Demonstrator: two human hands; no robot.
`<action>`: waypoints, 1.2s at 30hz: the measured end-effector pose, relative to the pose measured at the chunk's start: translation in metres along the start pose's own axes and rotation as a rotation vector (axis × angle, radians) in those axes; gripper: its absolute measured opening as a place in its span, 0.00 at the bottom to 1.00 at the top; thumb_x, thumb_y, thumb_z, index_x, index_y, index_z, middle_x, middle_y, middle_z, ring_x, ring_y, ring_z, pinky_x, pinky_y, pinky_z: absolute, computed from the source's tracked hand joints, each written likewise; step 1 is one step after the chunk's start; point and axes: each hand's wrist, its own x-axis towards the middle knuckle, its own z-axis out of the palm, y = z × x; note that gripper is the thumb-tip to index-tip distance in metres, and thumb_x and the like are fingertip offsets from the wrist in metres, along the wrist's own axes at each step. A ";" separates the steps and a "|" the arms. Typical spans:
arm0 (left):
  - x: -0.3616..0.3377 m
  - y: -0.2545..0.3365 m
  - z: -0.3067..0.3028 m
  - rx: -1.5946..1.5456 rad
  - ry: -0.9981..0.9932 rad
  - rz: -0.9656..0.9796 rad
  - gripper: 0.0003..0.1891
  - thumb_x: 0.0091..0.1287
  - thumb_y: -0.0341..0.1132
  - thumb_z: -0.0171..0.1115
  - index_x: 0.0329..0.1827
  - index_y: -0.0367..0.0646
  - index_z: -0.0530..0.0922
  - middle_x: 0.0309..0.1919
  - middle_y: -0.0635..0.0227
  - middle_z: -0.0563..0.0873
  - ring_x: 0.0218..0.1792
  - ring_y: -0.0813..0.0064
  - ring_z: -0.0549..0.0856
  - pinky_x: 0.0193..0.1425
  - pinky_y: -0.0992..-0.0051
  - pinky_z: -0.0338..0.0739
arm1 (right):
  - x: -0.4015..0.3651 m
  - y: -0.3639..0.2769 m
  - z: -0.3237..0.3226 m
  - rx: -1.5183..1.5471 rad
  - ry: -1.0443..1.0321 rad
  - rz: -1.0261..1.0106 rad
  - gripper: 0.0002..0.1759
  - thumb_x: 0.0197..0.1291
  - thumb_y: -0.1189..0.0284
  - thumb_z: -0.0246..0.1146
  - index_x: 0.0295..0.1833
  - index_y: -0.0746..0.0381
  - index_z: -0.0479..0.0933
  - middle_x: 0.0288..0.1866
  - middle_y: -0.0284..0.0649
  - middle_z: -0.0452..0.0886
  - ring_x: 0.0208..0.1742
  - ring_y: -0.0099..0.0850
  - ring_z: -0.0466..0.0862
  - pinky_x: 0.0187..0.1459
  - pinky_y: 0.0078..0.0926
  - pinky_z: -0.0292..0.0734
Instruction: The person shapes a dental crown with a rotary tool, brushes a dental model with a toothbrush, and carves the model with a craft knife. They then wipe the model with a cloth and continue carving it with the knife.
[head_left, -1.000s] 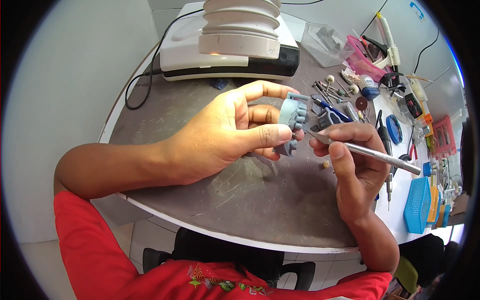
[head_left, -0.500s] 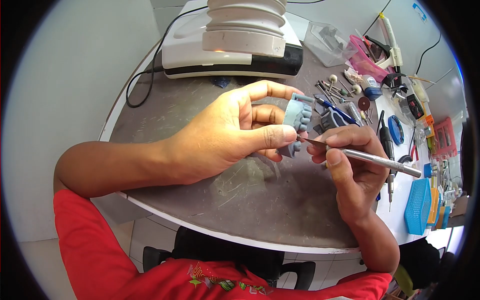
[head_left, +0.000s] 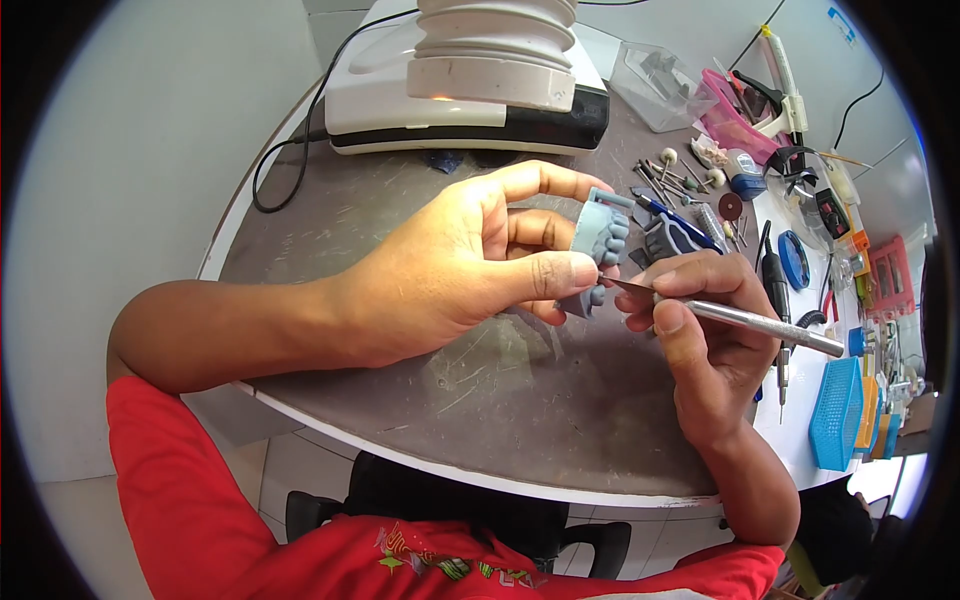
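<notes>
A grey-blue dental model (head_left: 598, 238) with a row of teeth is gripped between the thumb and fingers of my left hand (head_left: 490, 245), above the table. Part of the model is hidden behind the thumb. My right hand (head_left: 705, 330) is closed around a craft knife (head_left: 765, 321) with a silvery knurled handle, held like a pen. Its pointed blade reaches left, and the tip lies right at the model's teeth beside my left thumb.
A white machine with a ribbed hose (head_left: 490, 75) stands at the back. To the right lie rotary burs (head_left: 668, 180), a blue-handled tool (head_left: 690, 222), a pink basket (head_left: 735, 125), a rotary handpiece (head_left: 775, 285) and a blue mesh basket (head_left: 836, 415). The table's white edge (head_left: 450, 478) curves near my body.
The model has shifted very slightly to the right in my left hand, and the blade tip stays at its teeth. Both grips are the same.
</notes>
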 end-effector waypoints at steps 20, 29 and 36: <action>-0.001 0.002 0.002 0.116 0.058 0.068 0.26 0.70 0.32 0.62 0.69 0.40 0.63 0.52 0.65 0.79 0.51 0.77 0.81 0.55 0.74 0.82 | 0.002 0.003 0.001 -0.081 -0.016 0.081 0.08 0.60 0.81 0.66 0.46 0.69 0.82 0.43 0.42 0.83 0.42 0.25 0.82 0.40 0.19 0.79; -0.002 0.002 0.003 0.647 0.096 0.169 0.21 0.63 0.29 0.70 0.56 0.41 0.69 0.45 0.70 0.78 0.45 0.83 0.80 0.52 0.79 0.77 | 0.000 0.004 0.000 -0.118 0.053 0.034 0.07 0.65 0.75 0.62 0.39 0.69 0.80 0.28 0.32 0.80 0.27 0.14 0.75 0.28 0.13 0.68; -0.005 0.002 0.009 0.925 0.116 0.236 0.18 0.62 0.30 0.70 0.50 0.42 0.71 0.43 0.74 0.76 0.39 0.85 0.77 0.41 0.81 0.73 | 0.002 0.006 0.002 -0.124 0.150 0.021 0.08 0.65 0.74 0.61 0.38 0.69 0.80 0.26 0.31 0.80 0.27 0.14 0.75 0.29 0.15 0.69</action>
